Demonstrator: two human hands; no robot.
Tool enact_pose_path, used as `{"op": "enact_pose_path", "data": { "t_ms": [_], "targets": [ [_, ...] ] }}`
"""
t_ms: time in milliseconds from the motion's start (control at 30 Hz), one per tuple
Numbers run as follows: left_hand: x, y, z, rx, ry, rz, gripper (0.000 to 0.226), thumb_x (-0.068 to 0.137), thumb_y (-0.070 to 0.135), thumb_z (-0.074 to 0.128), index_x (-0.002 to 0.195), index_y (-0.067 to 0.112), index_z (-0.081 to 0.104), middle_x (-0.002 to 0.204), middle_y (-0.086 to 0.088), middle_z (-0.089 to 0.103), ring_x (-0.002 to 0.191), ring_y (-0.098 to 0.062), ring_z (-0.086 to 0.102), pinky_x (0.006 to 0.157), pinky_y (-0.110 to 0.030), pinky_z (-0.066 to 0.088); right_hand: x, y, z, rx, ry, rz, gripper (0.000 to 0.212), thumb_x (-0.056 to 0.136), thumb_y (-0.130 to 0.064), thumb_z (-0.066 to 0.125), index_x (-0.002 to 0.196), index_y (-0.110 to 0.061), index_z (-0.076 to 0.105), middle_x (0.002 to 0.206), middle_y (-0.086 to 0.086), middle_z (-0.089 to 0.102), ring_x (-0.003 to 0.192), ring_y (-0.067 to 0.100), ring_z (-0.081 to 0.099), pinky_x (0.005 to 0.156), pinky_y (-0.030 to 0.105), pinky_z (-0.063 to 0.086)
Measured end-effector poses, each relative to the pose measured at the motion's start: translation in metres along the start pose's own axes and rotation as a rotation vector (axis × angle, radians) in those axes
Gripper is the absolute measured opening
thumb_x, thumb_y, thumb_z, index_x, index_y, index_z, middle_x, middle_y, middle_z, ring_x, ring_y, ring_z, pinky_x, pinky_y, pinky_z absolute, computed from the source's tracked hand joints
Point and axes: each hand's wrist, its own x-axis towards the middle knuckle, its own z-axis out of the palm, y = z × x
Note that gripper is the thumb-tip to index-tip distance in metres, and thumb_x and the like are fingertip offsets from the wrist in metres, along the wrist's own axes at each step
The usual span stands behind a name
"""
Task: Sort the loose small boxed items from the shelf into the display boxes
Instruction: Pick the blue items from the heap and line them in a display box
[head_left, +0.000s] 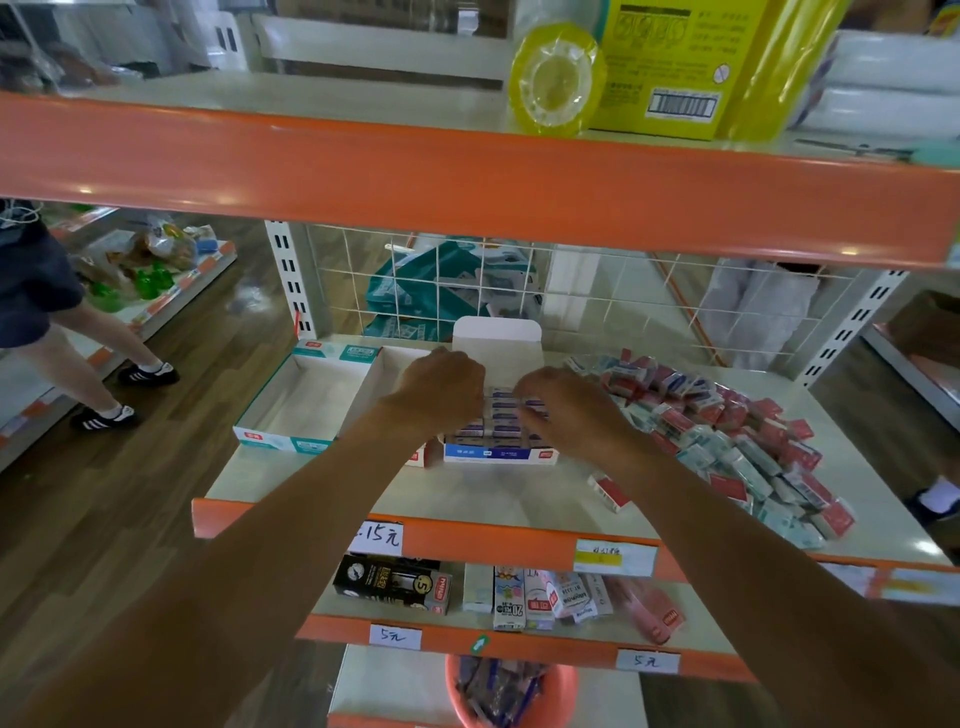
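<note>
Price tag (394, 636) reads "5元"; upper tag (381, 538) seemingly "15元".

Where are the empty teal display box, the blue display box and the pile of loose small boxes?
teal display box (306, 402): head view, on its bare inner floor.
blue display box (493, 454): head view, on its front wall.
pile of loose small boxes (727, 431): head view, on its middle.

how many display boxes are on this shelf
3: an empty teal display box at left, a part-filled blue display box in the middle, a red-labelled display box between them, mostly hidden. Others may be hidden.
</note>
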Motion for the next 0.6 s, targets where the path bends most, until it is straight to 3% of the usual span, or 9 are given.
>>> {"op": "enact_pose_path", "data": {
  "t_ms": [200,300,467,600],
  "targets": [
    [0.024,0.045,-0.001,0.061,0.094,0.037,0.027,0.092,0.024,0.057,0.117,0.014,0.062,0.115,-0.007,0.060,0.104,-0.022,0.053,0.092,-0.036,0.047,-0.020,0.043,-0.014,-0.067,0.063,0.118,0.030,0.093,-0.035,0.056,0.121,-0.025,0.059,0.119,0.003,0.065,0.101,0.021,0.063,0.086,0.039,0.054],
    [0.037,0.078,-0.001,0.049,0.084,0.083,0.027,0.092,0.017,0.053,0.118,0.012,0.059,0.113,-0.009,0.055,0.106,-0.026,0.049,0.086,-0.037,0.043,-0.034,0.068,-0.022,-0.099,0.070,0.195,0.036,0.092,-0.039,0.054,0.126,-0.028,0.058,0.124,0.005,0.061,0.111,0.027,0.058,0.089,0.044,0.052],
    [0.055,0.122,0.005,0.069,0.038,0.137,0.024,0.092,0.014,0.053,0.115,0.011,0.060,0.115,-0.011,0.057,0.111,-0.029,0.053,0.090,-0.039,0.047,-0.053,0.104,-0.032,-0.141,0.056,0.299,0.042,0.092,-0.041,0.053,0.132,-0.027,0.052,0.131,0.005,0.057,0.117,0.028,0.053,0.094,0.042,0.047],
    [0.068,0.143,0.010,0.079,0.039,0.188,0.028,0.092,0.010,0.051,0.118,0.009,0.058,0.113,-0.012,0.055,0.110,-0.030,0.051,0.091,-0.042,0.049,-0.065,0.127,-0.037,-0.149,0.068,0.332,0.044,0.092,-0.040,0.052,0.135,-0.029,0.048,0.123,0.006,0.061,0.110,0.027,0.056,0.088,0.042,0.050]
  ]
}}
